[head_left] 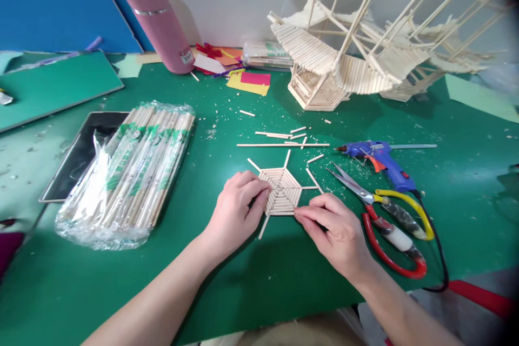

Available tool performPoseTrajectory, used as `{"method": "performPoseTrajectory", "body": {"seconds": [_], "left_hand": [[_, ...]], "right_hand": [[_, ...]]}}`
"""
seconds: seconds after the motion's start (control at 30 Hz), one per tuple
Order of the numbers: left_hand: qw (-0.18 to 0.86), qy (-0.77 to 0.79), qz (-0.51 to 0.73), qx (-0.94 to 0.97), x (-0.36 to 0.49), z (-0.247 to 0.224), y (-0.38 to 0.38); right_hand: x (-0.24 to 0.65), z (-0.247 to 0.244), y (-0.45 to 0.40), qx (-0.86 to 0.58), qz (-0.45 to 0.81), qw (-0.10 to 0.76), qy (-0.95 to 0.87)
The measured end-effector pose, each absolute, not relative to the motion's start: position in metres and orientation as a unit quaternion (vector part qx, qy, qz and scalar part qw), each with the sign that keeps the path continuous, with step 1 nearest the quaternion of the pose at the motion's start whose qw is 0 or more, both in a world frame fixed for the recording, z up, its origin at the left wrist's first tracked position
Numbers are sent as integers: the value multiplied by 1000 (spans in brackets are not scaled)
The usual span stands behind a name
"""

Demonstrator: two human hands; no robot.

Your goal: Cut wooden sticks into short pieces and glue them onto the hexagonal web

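A hexagonal web of thin wooden sticks [281,192] lies flat on the green table [227,292], with stick ends jutting out from its corners. My left hand [241,205] pinches its left edge between thumb and fingers. At the lower right corner, my right hand [334,230] has its thumb and fingertips pressed together on the web's edge. Above the web lie one long stick [283,145] and several short cut pieces. The scissors [360,192], with red and yellow handles, and a blue glue gun [377,159] rest to the right.
A plastic-wrapped bundle of sticks [141,173] overlaps a dark tablet-like panel [73,157] at left. Behind stand a pink bottle [160,24] and a large stick model [320,86]. Coloured paper [255,80] lies near the wall. The glue gun's black cable runs down the right side.
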State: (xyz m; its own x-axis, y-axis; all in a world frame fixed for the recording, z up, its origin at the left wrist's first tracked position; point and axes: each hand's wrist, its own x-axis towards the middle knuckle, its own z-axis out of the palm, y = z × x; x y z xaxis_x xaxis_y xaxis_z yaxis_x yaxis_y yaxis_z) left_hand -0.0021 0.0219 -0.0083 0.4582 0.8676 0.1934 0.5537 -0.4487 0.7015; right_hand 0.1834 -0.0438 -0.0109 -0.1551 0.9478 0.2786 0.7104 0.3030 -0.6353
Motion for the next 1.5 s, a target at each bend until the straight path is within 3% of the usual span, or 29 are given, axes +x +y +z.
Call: {"method": "performPoseTrajectory", "body": {"seconds": [0.27, 0.57, 1.5], "left_hand": [[288, 433, 252, 816, -3, -3, 21], [213, 418, 145, 871, -1, 1, 15], [208, 419, 149, 871, 0, -2, 14]], "right_hand": [[184, -12, -44, -557, 172, 328, -744], [184, -14, -46, -559, 164, 323, -746], [186, -11, -45, -576, 183, 317, -731]]}}
